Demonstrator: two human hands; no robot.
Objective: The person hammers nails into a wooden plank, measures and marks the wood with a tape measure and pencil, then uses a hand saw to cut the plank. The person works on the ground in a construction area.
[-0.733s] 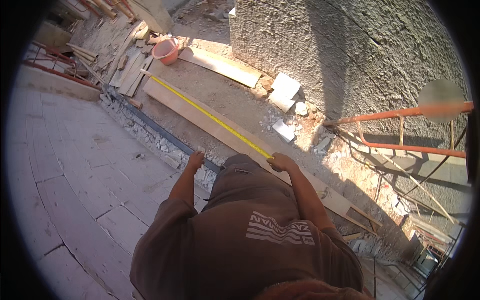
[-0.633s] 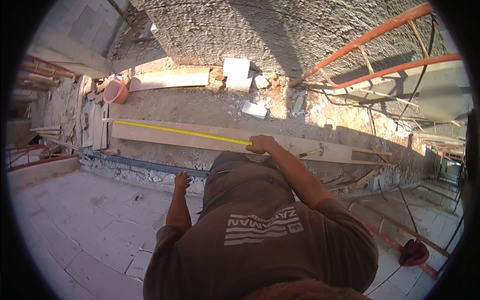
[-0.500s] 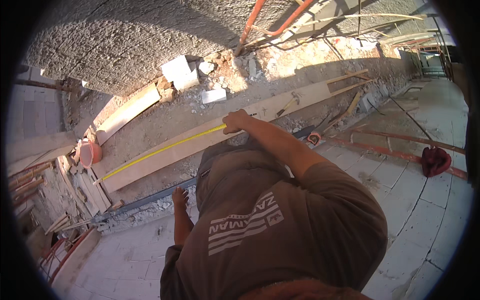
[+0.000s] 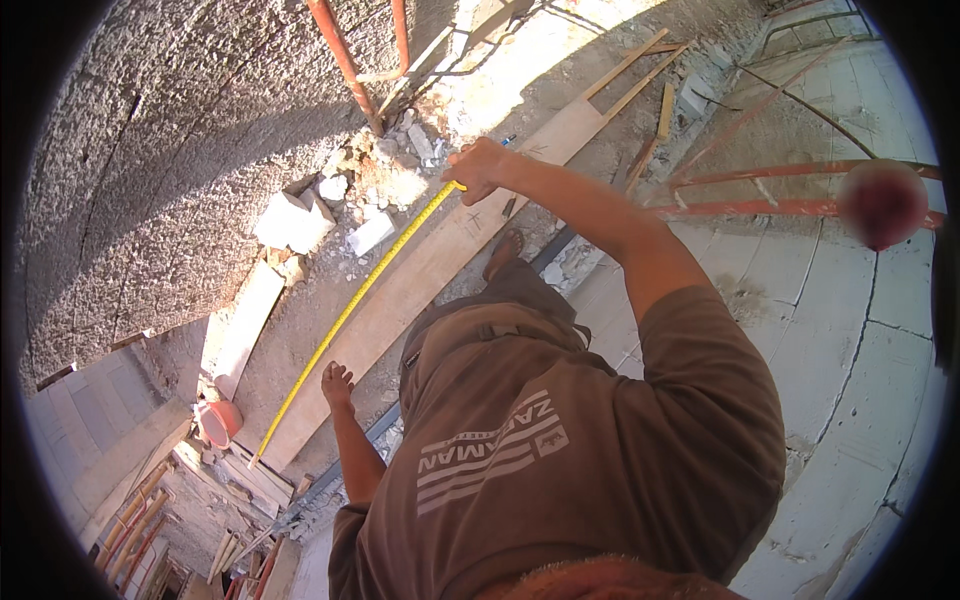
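Observation:
My right hand (image 4: 478, 170) is closed on a tape measure, held above the long flat wooden board. Its yellow blade (image 4: 350, 302) runs out to the lower left in a slight bow, ending near the board's far-left end. A thin pen-like thing (image 4: 508, 140) with a blue part shows beside my right fingers. My left hand (image 4: 339, 386) is empty, its fingers partly spread, over the board (image 4: 395, 312) and a little right of the blade. Pencil-like cross marks are on the board. A short dark handle end (image 4: 509, 207) shows below my right forearm, the rest hidden.
A reddish bucket (image 4: 218, 424) stands by the board's left end, near wood scraps (image 4: 255, 480). White blocks (image 4: 295, 220) and rubble lie along the rough wall (image 4: 190, 170). Red metal bars (image 4: 760, 208) cross at right, above pale slabs (image 4: 740, 270). My bare foot (image 4: 503, 254) is beside the board.
My right hand has risen from the board, carrying the tape measure, and the blade now bows. My left hand has come forward over the board. The view has turned.

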